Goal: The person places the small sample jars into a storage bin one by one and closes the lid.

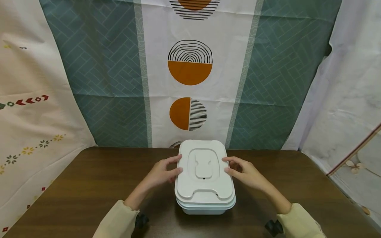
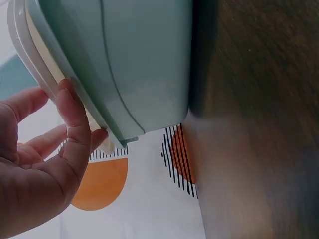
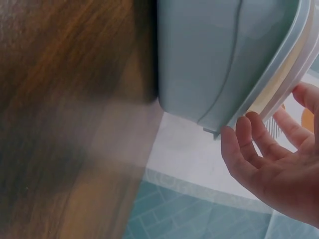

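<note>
A white lid (image 1: 203, 190), rectangular with rounded corners and a raised pattern, lies over a pale blue-green plastic box (image 1: 205, 211). My left hand (image 1: 161, 171) pinches the lid's left edge, and my right hand (image 1: 248, 171) pinches its right edge. In the left wrist view, fingertips reach under the rim of the lid (image 2: 22, 40), beside the box wall (image 2: 144, 59). The right wrist view has fingers bent at the lid's edge near the box (image 3: 199, 59). A cream strip shows between lid and box rim; the box's inside is hidden.
The box stands on a dark brown wooden table (image 1: 98, 185). Behind the table's far edge hangs a teal and white patterned cloth (image 1: 190, 138). Light cloths hang at the left (image 1: 44, 132) and right (image 1: 342, 109).
</note>
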### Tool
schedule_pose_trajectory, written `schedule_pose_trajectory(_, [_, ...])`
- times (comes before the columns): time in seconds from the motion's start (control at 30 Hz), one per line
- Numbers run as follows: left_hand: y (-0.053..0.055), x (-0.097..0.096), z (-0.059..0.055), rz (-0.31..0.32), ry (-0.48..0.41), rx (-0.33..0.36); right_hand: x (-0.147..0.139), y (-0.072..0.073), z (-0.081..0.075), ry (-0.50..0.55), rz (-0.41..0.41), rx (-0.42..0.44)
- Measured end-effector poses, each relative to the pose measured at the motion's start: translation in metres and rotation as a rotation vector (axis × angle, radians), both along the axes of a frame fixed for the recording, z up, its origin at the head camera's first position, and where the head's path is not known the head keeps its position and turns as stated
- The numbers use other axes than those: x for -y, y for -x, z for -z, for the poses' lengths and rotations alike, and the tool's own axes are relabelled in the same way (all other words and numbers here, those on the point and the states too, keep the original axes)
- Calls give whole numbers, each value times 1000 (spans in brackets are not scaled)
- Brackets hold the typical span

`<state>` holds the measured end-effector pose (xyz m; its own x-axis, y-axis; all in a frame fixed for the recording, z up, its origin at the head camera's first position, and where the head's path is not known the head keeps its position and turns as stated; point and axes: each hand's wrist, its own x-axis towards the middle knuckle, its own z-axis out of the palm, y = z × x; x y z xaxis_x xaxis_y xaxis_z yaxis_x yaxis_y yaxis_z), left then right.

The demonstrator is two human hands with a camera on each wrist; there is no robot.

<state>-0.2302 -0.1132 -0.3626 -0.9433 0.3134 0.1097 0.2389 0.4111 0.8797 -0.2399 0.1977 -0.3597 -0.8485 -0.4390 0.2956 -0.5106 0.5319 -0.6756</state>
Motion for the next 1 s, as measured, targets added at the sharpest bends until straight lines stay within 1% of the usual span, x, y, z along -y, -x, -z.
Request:
schedule_pose_trajectory(0.2, [-3,-5,1,-17,33,-14,-1,0,2,5,-4,37])
schedule_pose_trajectory(0.3, [-4,-7,1,-37,58,-18,-1,0,4,-6,-9,50])
schedule_pose_trajectory(0.5, [-7,-9,2,-53,89,-2,-1,-1,8,-20,-10,77])
schedule_pose_trajectory(0.6, [-9,-9,2,-51,104,-1,-1,-1,9,-15,-13,87])
schedule_pose_trajectory(0.77, [-11,-9,2,-43,105,-7,-1,-1,9,-11,-15,97])
schedule_pose_trajectory(1.0, [-13,-9,4,-25,106,-47,-1,-4,12,17,-9,118])
